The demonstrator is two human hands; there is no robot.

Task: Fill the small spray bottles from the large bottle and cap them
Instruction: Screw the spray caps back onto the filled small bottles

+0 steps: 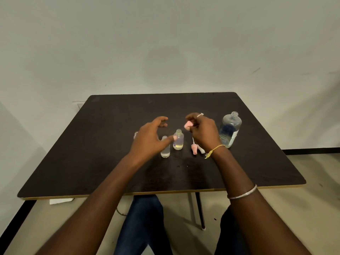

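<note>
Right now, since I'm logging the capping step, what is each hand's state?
Left hand: open, fingers spread above the small bottles, gripping nothing.
Right hand: fingers pinching a pink spray cap.

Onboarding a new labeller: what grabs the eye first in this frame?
The right hand pinches a pink spray cap at table centre, just by an uncapped small bottle. The left hand hovers open beside it, holding nothing. The large bottle stands uncapped at the right of the dark table.
</note>
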